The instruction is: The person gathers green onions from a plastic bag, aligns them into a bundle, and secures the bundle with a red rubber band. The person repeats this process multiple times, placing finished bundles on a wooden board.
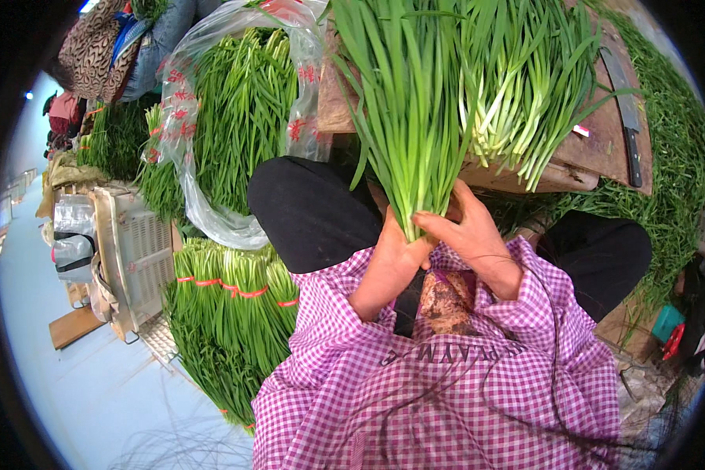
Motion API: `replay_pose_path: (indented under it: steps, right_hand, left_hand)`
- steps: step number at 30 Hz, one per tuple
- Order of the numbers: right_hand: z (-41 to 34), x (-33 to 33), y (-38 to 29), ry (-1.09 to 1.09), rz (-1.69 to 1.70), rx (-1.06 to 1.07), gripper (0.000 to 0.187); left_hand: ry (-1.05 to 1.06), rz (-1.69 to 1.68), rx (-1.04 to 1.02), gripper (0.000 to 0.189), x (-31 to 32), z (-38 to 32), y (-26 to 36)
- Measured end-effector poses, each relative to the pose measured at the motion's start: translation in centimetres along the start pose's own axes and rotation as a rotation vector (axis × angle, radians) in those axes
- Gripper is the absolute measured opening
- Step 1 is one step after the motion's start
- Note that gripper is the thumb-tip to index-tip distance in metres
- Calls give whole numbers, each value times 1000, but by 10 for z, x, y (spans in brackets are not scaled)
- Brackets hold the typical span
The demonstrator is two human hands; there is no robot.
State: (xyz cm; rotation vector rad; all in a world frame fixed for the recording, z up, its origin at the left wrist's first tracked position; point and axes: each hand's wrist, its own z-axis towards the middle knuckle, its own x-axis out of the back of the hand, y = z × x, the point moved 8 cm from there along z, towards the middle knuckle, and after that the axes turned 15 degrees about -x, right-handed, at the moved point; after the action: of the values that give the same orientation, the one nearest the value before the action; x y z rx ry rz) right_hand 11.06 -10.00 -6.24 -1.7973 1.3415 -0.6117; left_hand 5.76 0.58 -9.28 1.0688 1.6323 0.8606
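Both my hands grip one bunch of garlic chives [414, 141] by its pale stem ends, above my lap. My left hand [396, 249] wraps the base from the left. From the right, my right hand [467, 229] presses its thumb against the stems. The leaves fan out away from me over a wooden board [608, 141]. Loose garlic chives [511, 111] lie on that board to the right of the bunch, their white ends toward me. A knife [625, 117] with a black handle rests at the board's right side.
An open clear plastic bag [182, 111] with red print holds more chives [241, 117] at the left. Below it stand bundles tied with red bands [229, 288]. Plastic crates [135, 252] are farther left. Cut leaves [675, 194] heap at the right. Another person [108, 53] sits at upper left.
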Motion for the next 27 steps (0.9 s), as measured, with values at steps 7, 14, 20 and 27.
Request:
replay_pose_path:
  steps: [7, 14, 20, 27]
  right_hand:
    - [3, -37, 4, -9, 144, -16, 55]
    - [1, -48, 15, -277, 405, -148, 41]
    - [-4, -50, 18, -423, 508, -271, 42]
    - [-18, -58, -5, -642, 445, -144, 51]
  left_hand:
    - [-96, 1067, -524, 44, -7, -23, 38]
    - [-28, 1055, -180, 56, 0, -33, 42]
    - [-72, 520, -261, 64, -6, -42, 49]
    - [-220, 69, 94, 45, -5, -47, 42]
